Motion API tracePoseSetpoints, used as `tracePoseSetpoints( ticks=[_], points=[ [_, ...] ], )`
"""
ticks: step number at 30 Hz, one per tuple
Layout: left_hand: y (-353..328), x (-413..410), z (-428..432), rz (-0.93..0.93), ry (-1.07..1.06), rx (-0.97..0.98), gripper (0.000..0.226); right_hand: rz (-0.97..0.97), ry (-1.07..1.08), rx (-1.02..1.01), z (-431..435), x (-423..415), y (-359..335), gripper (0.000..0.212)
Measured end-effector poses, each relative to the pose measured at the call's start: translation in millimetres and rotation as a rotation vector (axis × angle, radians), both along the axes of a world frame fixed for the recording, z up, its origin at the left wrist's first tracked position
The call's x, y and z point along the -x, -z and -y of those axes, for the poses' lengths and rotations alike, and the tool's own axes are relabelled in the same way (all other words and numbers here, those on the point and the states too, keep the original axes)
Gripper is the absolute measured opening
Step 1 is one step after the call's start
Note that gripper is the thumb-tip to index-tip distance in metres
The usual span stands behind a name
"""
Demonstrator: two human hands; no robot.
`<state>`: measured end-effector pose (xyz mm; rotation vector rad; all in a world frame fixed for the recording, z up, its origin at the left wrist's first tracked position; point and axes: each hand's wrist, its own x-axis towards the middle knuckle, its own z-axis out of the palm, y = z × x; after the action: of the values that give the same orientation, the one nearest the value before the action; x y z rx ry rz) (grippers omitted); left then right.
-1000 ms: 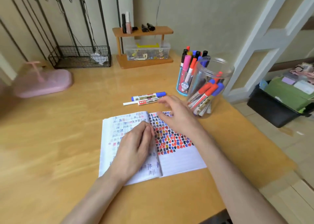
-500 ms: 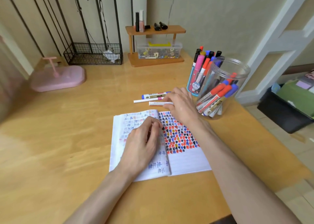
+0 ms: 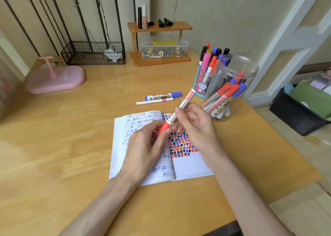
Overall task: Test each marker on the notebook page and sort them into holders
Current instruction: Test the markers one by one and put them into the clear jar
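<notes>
A home desk (image 3: 71,146) with nail polish (image 3: 144,17), marker jars (image 3: 232,85)

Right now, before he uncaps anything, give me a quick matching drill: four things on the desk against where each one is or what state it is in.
Things:
1. red-capped marker
2. blue-capped marker
3. clear jar
4. notebook

Places or states:
A. lies flat on the desk beyond the notebook
B. stands upright with red and blue markers leaning inside
C. held above the page, left hand at its cap, right hand on its barrel
D. lies open under both hands

Pairs: 1-C, 2-A, 3-B, 4-D
</notes>
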<state>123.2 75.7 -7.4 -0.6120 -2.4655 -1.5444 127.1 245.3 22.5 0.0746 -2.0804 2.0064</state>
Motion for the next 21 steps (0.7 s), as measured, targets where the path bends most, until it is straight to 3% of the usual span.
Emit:
tracePoseSetpoints(
  ticks=[4, 7, 21],
  points=[
    [-0.9, -0.5, 1.6, -0.078, 0.024, 0.128, 0.023, 0.061, -0.009, -0.029, 2.9, -7.0, 5.0, 0.016],
    [-3.0, -0.5, 2.9, -0.098, 0.092, 0.205, 0.028, 0.088, -0.039, -0.072, -0.6, -9.1, 3.8, 0.025],
    [-20.0, -6.8, -9.5, 0.187, 0.451, 0.005, 0.027, 0.034, -0.079, -0.056, -28.9, -33.1, -6.7, 0.019]
  ],
)
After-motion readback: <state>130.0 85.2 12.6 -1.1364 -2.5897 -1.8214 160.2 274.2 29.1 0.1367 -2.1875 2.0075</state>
